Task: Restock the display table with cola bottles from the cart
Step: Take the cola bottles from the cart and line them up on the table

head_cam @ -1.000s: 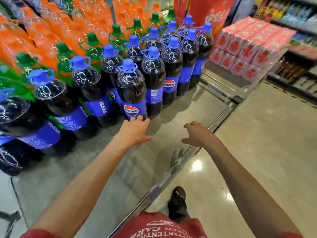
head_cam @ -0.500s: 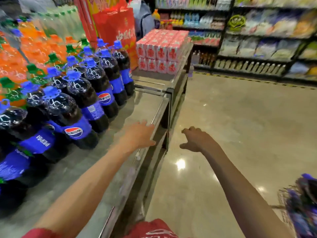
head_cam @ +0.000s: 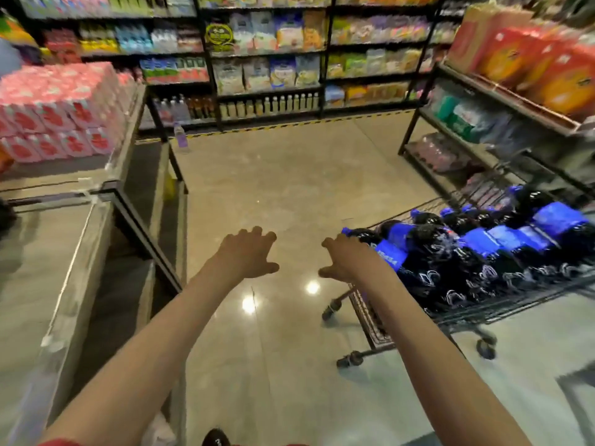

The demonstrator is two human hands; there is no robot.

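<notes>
The left arm [head_cam: 154, 349] and right arm [head_cam: 428, 349] stretch forward, bare, palms down. The left hand [head_cam: 248, 255] hovers well to the left of the cart [head_cam: 370, 320], fingers spread and relaxed, holding nothing. The right hand [head_cam: 349, 257] (also empty, fingers loosely splayed) hangs at the cart's near left corner; contact cannot be told.

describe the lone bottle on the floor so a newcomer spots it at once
Start at the left table stacked with pink cartons. Beside its leg, near the yellow-black floor stripe, stands a clear bottle with a purple label. It alone sits on the floor; the others fill shelves or the cart.
</notes>
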